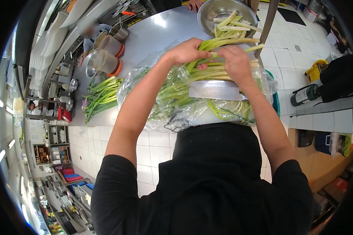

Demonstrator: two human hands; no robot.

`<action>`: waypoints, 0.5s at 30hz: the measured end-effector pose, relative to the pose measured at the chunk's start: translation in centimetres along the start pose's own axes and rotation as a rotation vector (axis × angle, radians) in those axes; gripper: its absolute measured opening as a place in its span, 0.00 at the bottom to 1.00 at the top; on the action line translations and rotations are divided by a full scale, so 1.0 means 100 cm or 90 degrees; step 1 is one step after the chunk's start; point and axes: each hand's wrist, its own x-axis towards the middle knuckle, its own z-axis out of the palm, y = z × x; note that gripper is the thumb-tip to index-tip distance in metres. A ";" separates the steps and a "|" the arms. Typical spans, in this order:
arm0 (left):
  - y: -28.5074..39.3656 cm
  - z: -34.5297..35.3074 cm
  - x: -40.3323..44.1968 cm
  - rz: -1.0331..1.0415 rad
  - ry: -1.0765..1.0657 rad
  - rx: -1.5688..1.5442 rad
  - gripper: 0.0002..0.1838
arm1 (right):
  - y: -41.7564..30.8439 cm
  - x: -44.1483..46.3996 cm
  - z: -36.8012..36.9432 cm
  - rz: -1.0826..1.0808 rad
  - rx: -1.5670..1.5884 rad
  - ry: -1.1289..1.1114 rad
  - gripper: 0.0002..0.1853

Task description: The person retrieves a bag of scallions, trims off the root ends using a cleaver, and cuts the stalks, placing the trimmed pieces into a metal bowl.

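My left hand [189, 53] is closed around a few green onions [206, 58], held above the plastic bag. Beside it, my right hand [237, 64] has its fingers curled in on the pale part of the same stalks. More green onions [215, 72] lie below on a clear plastic bag [145, 88]. A broad-bladed knife [213, 91] rests flat on them, close to my right forearm, its handle mostly hidden. Behind my hands, a metal bowl [204, 17] holds several pale green onion stalks [233, 25].
Green onion leaves [102, 96] are piled on the metal table [153, 29] at left. Beyond them stand plastic containers [106, 60] with orange bases and a metal pot [119, 32]. Another person's hand [195, 4] rests at the far edge. A table leg [268, 23] rises at right.
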 end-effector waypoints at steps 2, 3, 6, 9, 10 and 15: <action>0.001 -0.002 -0.007 -0.017 -0.010 -0.022 0.17 | 0.000 0.003 0.002 -0.044 -0.021 0.015 0.10; 0.005 -0.003 -0.012 -0.017 0.000 -0.026 0.17 | 0.001 0.005 0.002 -0.087 -0.046 0.028 0.11; -0.005 -0.011 -0.010 -0.005 -0.012 -0.069 0.18 | -0.002 0.011 -0.005 -0.097 -0.074 0.067 0.14; -0.009 -0.024 -0.015 -0.002 -0.028 -0.127 0.20 | -0.016 0.021 -0.024 -0.020 -0.128 0.055 0.23; -0.008 -0.027 -0.019 -0.008 -0.038 -0.154 0.20 | -0.016 0.022 -0.029 -0.004 -0.133 0.011 0.30; -0.003 -0.035 -0.020 0.007 -0.144 -0.118 0.18 | -0.013 0.038 -0.031 0.001 -0.254 -0.061 0.29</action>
